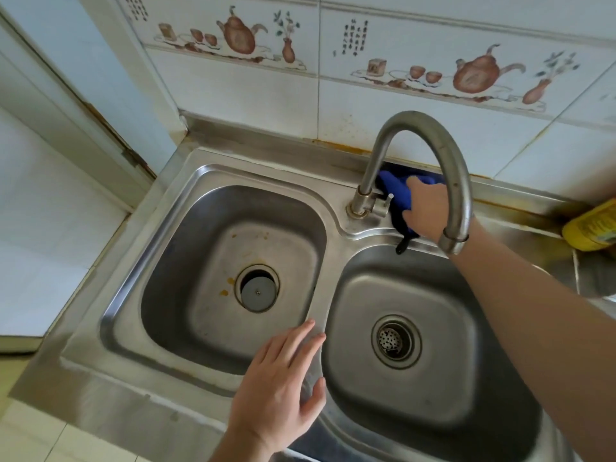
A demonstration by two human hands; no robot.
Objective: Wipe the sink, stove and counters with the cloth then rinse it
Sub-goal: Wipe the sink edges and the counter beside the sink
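Note:
A steel double sink point(186, 181) fills the view, with a left basin and a right basin. A blue cloth point(398, 191) lies on the back ledge behind the curved tap point(430, 151). My right hand point(428, 210) presses on the cloth there, its fingers partly hidden by the tap's spout. A dark loop of the cloth hangs over the right basin's back edge. My left hand point(283, 378) rests with straight fingers on the ridge between the two basins, near the front, holding nothing.
A yellow bottle point(593, 225) lies at the right edge on the counter. The left basin has a stopper point(258, 291) and orange stains; the right has a strainer point(395, 341). Tiled wall behind, white wall and door frame at left.

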